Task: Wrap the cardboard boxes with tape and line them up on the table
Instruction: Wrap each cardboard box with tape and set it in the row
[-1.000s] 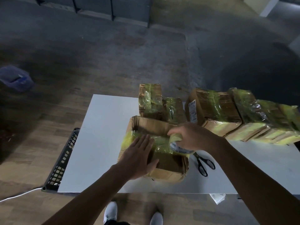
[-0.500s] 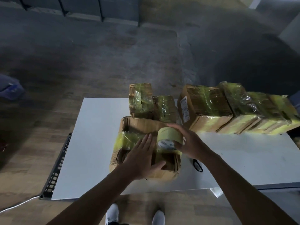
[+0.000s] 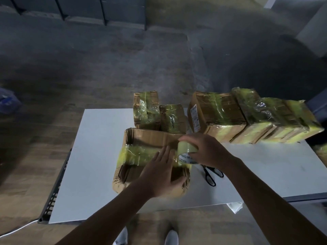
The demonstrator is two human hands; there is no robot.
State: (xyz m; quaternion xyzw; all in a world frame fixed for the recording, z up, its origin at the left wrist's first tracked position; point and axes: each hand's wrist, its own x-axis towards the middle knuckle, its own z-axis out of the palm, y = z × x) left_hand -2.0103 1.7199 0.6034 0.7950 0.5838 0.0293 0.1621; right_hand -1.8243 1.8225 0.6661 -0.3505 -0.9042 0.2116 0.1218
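Head view: we press our left hand (image 3: 159, 175) flat on the cardboard box (image 3: 152, 138), our right hand (image 3: 207, 149) curled round the tape roll (image 3: 187, 151); the box looks light and soft, best steadied at its corners

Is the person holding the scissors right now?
No, the scissors lie on the table beside the box, while the right hand grips the tape roll.

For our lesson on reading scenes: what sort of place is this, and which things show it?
Probably a packing or storage area, perhaps a warehouse: tape-wrapped cardboard boxes lined up on a white table, a tape roll gripped by the right hand, and scissors nearby.
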